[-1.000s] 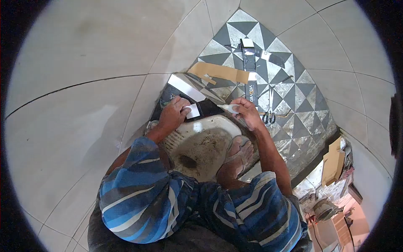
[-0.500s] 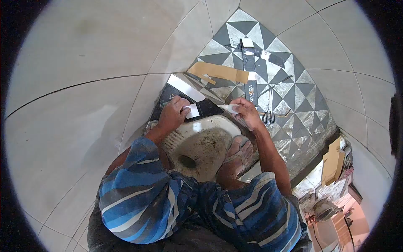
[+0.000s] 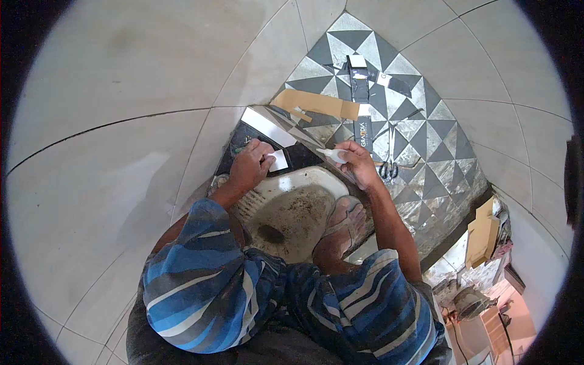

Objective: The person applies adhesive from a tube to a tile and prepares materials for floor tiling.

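Observation:
My left hand [image 3: 249,164] is closed on a small white-faced piece with black edges [image 3: 278,160], above the rim of the squat toilet [image 3: 333,180]. Between the fingers of my right hand [image 3: 359,165] is a small white squeeze bottle [image 3: 334,156], its narrow nozzle pointing left toward that piece but apart from it. Behind my left hand lies a white strip [image 3: 267,126] among black sheet pieces [image 3: 298,156]. Scissors [image 3: 389,168] lie on the floor just right of my right hand.
A brown cardboard strip [image 3: 319,104] and a black GRANDIA box piece [image 3: 362,131] lie on the patterned floor [image 3: 435,152]. Further back is another black box piece [image 3: 359,85]. Tiled walls [image 3: 146,152] close in on both sides. Cardboard and clutter [image 3: 482,237] lie at lower right.
The squeeze bottle's nozzle has tipped slightly upward in the view and shifted a little right. My left hand and the white-faced piece have hardly moved.

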Demonstrator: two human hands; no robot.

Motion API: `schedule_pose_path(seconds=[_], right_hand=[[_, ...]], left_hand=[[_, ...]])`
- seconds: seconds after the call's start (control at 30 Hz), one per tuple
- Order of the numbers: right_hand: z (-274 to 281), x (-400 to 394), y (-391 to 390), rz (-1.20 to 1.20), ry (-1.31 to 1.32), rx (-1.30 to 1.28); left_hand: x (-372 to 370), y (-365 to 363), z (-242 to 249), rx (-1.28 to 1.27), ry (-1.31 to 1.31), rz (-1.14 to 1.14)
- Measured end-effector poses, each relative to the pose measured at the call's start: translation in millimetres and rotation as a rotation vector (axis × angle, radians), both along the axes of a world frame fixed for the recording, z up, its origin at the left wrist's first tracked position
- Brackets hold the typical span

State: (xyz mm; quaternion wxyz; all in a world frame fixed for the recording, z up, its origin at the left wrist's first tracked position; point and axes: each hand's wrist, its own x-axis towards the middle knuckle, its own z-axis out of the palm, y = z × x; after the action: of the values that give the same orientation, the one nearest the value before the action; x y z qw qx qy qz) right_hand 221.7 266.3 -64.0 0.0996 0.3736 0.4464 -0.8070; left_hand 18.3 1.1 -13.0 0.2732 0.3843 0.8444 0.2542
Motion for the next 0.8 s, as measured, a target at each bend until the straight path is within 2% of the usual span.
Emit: schedule_pose_path(seconds=[0.07, 0.2, 0.3, 0.4, 0.57, 0.63, 0.67, 0.7, 0.77, 0.8], right_hand=[[3, -1, -3, -0.127, 0.029, -0.044], [6, -2, -5, -0.117, 0.002, 0.031], [-6, 1, -4, -0.204, 0.064, -0.063], [-19, 3, 0, -0.284, 0.184, -0.348], [-27, -7, 2, -0.204, 0.192, -0.373], [-33, -16, -2, -0.167, 0.296, -0.375], [-35, -17, -2, -0.176, 0.309, -0.478], [-37, -20, -6, -0.173, 0.31, -0.479], [-41, -27, -11, -0.105, 0.216, -0.204], [-39, -31, -14, -0.104, 0.218, -0.207]], left_hand=[[1, 0, -1, -0.013, 0.019, 0.003], [2, 0, 0, -0.015, -0.044, 0.06], [1, 0, 1, -0.022, 0.041, 0.032], [0, -4, -5, -0.005, -0.019, 0.049], [1, -2, 2, -0.08, -0.023, 0.039], [3, -3, 1, -0.073, 0.004, 0.042], [4, -3, 1, -0.07, 0.025, 0.033], [6, -5, -2, -0.07, 0.026, 0.035], [7, -7, -9, -0.099, 0.074, -0.018], [7, -4, -3, -0.101, 0.076, -0.017]])
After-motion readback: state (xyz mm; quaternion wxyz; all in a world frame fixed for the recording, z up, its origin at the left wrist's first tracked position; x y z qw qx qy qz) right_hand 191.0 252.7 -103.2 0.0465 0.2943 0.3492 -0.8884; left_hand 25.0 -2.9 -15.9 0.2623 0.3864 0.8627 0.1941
